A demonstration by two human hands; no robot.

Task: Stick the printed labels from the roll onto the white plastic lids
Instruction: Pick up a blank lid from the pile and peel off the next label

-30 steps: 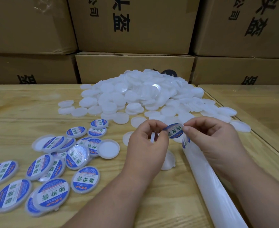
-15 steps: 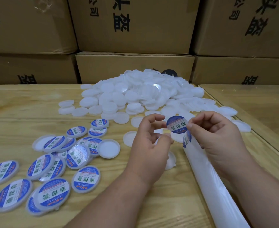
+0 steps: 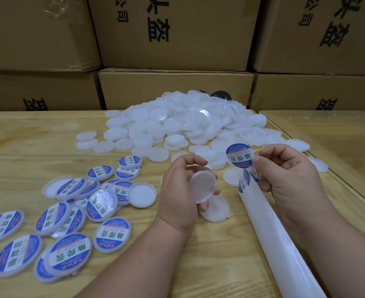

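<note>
Two hands work above my wooden table point(image 3: 37, 147). My left hand point(image 3: 181, 190) curls its fingers round a blank white lid point(image 3: 202, 187), gripping it by the rim with its flat face tilted toward the camera. My right hand point(image 3: 284, 179) pinches a round blue-and-white label point(image 3: 239, 157) by its edge between thumb and forefinger, printed face toward me, at about 2 o'clock from the held lid and not touching it. The label roll point(image 3: 269, 233) lies on the table from the right hand toward 5 o'clock, with further blue labels showing at its upper end just below the pinched one. Another blank lid point(image 3: 217, 210) rests on the table just under the left hand. A heap of blank lids point(image 3: 177, 123) fills the table at 12 o'clock. Labelled lids point(image 3: 69, 252) lie scattered and partly overlapping from 9 to 7 o'clock; among them one unlabelled lid point(image 3: 142, 194) lies with its hollow side up. Stacked cardboard boxes point(image 3: 177, 33) with black printed characters stand behind the table.
</note>
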